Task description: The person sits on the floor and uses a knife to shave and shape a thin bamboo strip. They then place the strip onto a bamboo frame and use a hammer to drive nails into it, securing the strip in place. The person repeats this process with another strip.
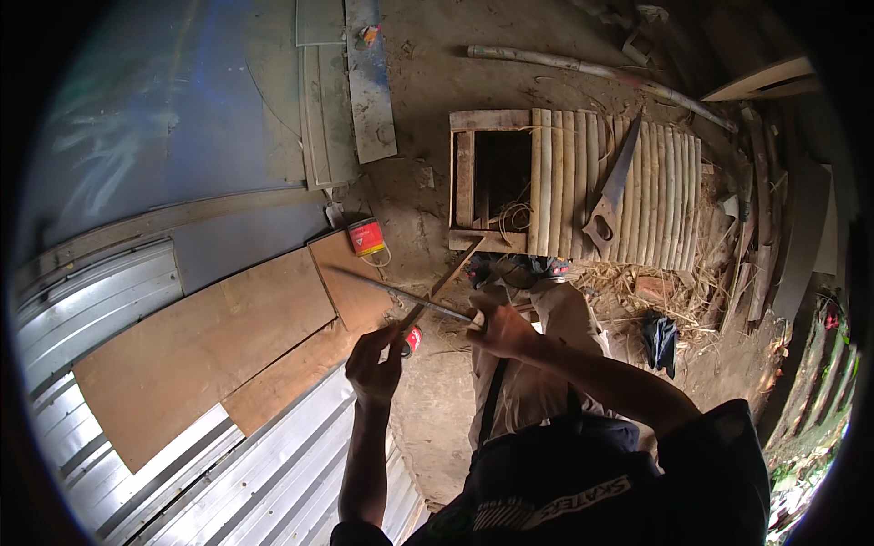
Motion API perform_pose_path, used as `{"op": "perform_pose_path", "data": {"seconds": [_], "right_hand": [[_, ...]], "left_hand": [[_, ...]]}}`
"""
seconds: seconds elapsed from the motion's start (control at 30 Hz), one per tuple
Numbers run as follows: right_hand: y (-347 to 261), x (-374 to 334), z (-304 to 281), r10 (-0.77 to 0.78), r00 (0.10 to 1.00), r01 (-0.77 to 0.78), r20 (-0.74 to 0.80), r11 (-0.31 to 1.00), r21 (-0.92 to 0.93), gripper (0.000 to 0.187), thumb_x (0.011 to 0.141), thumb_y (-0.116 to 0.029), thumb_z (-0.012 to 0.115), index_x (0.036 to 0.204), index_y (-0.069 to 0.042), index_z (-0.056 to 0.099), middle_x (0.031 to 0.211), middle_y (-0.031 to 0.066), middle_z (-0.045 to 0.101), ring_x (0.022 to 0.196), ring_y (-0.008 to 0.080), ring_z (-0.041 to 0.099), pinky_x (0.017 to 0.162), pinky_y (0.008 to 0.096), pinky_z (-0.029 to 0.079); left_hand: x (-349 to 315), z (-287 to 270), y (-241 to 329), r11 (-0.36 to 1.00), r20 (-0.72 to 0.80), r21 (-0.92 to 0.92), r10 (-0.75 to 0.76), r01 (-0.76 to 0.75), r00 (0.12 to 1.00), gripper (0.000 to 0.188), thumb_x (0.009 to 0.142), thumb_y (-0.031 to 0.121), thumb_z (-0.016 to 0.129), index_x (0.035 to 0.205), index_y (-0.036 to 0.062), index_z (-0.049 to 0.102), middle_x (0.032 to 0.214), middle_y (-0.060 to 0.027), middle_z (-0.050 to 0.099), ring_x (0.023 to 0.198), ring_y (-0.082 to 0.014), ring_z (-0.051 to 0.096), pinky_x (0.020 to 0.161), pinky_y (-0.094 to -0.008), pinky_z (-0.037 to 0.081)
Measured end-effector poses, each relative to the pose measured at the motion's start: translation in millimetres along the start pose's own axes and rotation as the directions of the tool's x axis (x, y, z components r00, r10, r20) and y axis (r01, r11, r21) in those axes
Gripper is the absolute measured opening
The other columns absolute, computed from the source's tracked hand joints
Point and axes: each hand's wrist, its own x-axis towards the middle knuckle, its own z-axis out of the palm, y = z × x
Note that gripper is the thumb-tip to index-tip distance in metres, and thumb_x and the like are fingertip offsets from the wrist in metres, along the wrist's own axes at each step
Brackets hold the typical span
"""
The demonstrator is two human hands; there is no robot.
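My left hand (375, 366) is closed round the near end of a thin wooden strip (446, 284). The strip slants away to the right, its far end in front of a slatted wooden frame (572, 187). In my right hand (503, 329) is the end of a long, narrow metal blade (405, 295), pointing left. It crosses the strip just beyond my left fingers; whether they touch is unclear. A handsaw (612, 191) with a wooden handle lies on the frame's slats, beyond my right hand.
A red can (367, 238) stands beside brown boards (209, 337) on the left, and another red can (412, 341) is by my left hand. Corrugated metal sheets (264, 491) lie lower left. A long pole (583, 65) lies behind the frame; shavings (674, 296) and a dark bag (659, 341) are right.
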Motion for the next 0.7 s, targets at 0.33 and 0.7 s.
{"op": "perform_pose_path", "data": {"seconds": [0.33,0.7], "right_hand": [[89.7,27.3,-0.5,0.278,0.958,-0.266,0.069,0.953,-0.148,0.036,0.084,-0.034,0.065,0.106,-0.006,0.067,0.102,0.0220,0.069,0.097,0.0400,0.068,0.082,0.0455,0.057],[180.1,54.8,17.9,0.575,0.815,-0.579,-0.068,0.802,-0.150,0.046,0.080,-0.039,0.066,0.115,-0.009,0.067,0.116,0.0223,0.066,0.107,0.0405,0.065,0.092,0.0479,0.053]], "left_hand": [[-4.5,-6.4,-20.4,0.994,-0.025,0.085,-0.070,0.072,0.997,0.018,0.072,-0.004,0.083,0.085,0.0010,0.072,0.086,-0.0122,0.074,0.077,-0.0230,0.072,0.071,-0.0308,0.057],[-6.7,-12.6,-35.3,0.977,-0.004,0.156,-0.149,0.148,0.989,0.016,0.075,0.001,0.083,0.086,0.0036,0.072,0.085,-0.0102,0.074,0.077,-0.0202,0.071,0.071,-0.0304,0.057]]}}
